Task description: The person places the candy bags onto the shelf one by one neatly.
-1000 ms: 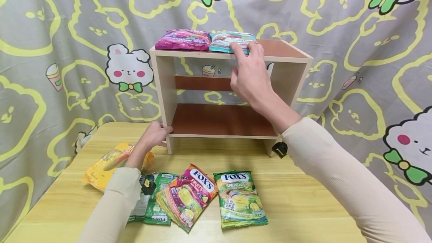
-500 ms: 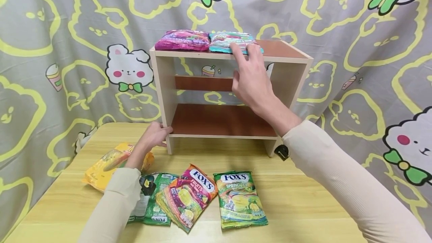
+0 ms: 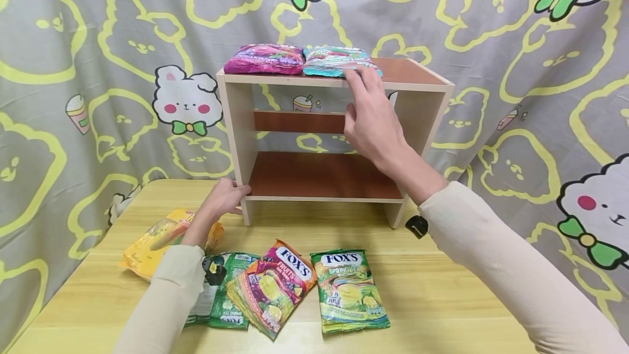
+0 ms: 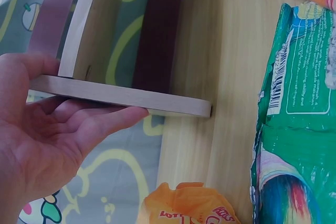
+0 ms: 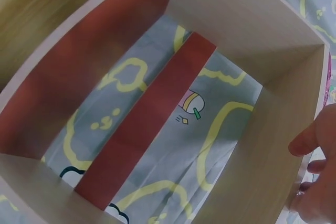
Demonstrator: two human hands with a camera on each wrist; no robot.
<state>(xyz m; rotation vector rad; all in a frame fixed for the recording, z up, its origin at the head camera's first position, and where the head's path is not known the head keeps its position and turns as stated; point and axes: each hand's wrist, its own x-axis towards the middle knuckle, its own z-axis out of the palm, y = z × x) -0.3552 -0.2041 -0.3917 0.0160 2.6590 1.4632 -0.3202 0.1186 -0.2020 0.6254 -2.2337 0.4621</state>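
Observation:
A small wooden shelf (image 3: pixel 324 176) with brown boards stands on the table. On its top lie a purple candy bag (image 3: pixel 265 60) and, right beside it, a teal candy bag (image 3: pixel 339 62). My left hand (image 3: pixel 225 199) grips the shelf's left side panel near the bottom; the left wrist view shows the thumb on one face of the panel (image 4: pixel 126 96) and the fingers on the other. My right hand (image 3: pixel 374 119) is at the top front edge, its loosely bent fingers by the teal bag's near right corner. Whether the fingertips touch the bag, I cannot tell.
In front of the shelf lie a green Spring Tea bag (image 3: pixel 350 291), an orange-purple Fruits bag (image 3: pixel 275 288) and another green bag (image 3: pixel 228 294) partly under it. A yellow bag (image 3: pixel 152 245) lies at the left, partly behind my forearm. A patterned curtain (image 3: pixel 516 97) hangs behind.
My right hand has drawn slightly back and to the right from the teal bag, its fingers now lower at the bag's front edge. My left hand has stayed on the shelf.

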